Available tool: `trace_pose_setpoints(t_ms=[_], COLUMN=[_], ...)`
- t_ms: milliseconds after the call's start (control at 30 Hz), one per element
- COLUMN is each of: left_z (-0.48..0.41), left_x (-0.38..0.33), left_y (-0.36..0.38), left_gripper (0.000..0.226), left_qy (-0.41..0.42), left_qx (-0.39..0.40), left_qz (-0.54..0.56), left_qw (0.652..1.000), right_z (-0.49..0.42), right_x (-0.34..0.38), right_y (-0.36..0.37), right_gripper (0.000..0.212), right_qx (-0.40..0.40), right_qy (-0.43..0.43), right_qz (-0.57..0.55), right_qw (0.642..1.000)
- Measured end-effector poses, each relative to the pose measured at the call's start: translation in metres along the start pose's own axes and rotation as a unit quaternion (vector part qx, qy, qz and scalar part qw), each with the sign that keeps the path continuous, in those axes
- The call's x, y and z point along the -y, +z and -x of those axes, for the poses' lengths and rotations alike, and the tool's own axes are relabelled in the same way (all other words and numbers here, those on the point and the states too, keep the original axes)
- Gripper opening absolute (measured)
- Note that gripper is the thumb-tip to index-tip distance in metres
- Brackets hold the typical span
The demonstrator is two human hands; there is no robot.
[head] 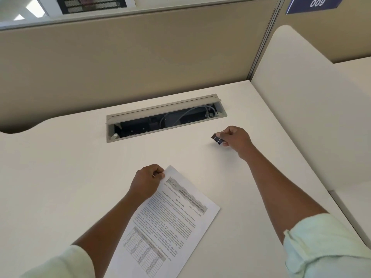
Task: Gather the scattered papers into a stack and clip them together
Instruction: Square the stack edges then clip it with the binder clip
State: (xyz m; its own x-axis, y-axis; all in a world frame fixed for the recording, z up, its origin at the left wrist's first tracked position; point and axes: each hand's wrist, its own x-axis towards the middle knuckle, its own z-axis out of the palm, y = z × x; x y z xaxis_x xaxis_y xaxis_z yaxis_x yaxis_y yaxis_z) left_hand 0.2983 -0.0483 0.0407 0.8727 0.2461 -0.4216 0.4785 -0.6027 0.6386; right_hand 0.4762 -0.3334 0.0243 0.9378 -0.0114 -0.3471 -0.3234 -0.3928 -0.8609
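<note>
A dark blue rectangular sign (315, 4) on the beige partition, top right, shows white digits reading "009" upside down. The white printed paper sheet (170, 217) carries a heading "MEDIA RELEASE"; its remaining print is too small to read.

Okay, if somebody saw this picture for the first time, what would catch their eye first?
Probably the printed papers lying at an angle on the white desk, pinched at their far corner by the left hand. Next, the small black binder clip held in the right hand, further back and to the right. Behind both gapes the open cable tray.
</note>
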Motion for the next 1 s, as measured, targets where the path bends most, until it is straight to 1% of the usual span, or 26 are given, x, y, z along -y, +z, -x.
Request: trace_pose_setpoints(t_ms=[100,167,267,333,433,633,700,867,1000], left_z=[0.002,0.003,0.007,0.008,0.012,0.019,0.023,0.030,0.037], left_x=[0.005,0.011,0.023,0.032,0.045,0.061,0.066,0.074,0.078], left_y=[-0.009,-0.016,-0.026,-0.031,-0.036,-0.047,-0.050,-0.056,-0.060], left_gripper=[0.015,0.016,0.017,0.017,0.015,0.011,0.011,0.009,0.009], left_qy=[0.010,0.010,0.002,0.006,0.009,0.026,0.029,0.044,0.057], left_qx=[0.015,0.031,0.055,0.064,0.074,0.078,0.074,0.058,0.048], left_qz=[-0.012,-0.008,0.014,0.020,0.033,0.014,0.011,0.002,-0.001], left_qw=[1.000,0.999,0.998,0.998,0.997,0.996,0.997,0.997,0.997], right_z=[0.027,0.049,0.079,0.095,0.115,0.141,0.148,0.162,0.172], right_x=[0.005,0.011,0.014,0.014,0.016,0.022,0.024,0.028,0.030], right_y=[0.013,0.025,0.047,0.061,0.080,0.109,0.117,0.133,0.146], right_gripper=[0.022,0.023,0.042,0.039,0.030,0.030,0.030,0.029,0.031], right_qx=[0.021,0.049,0.113,0.148,0.174,0.172,0.166,0.164,0.159], right_qy=[-0.010,-0.021,-0.013,-0.012,-0.008,-0.022,-0.029,-0.014,-0.029], right_qz=[-0.039,-0.061,-0.085,-0.075,-0.023,0.066,0.081,0.112,0.126], right_qw=[0.999,0.997,0.990,0.986,0.984,0.983,0.982,0.980,0.979])
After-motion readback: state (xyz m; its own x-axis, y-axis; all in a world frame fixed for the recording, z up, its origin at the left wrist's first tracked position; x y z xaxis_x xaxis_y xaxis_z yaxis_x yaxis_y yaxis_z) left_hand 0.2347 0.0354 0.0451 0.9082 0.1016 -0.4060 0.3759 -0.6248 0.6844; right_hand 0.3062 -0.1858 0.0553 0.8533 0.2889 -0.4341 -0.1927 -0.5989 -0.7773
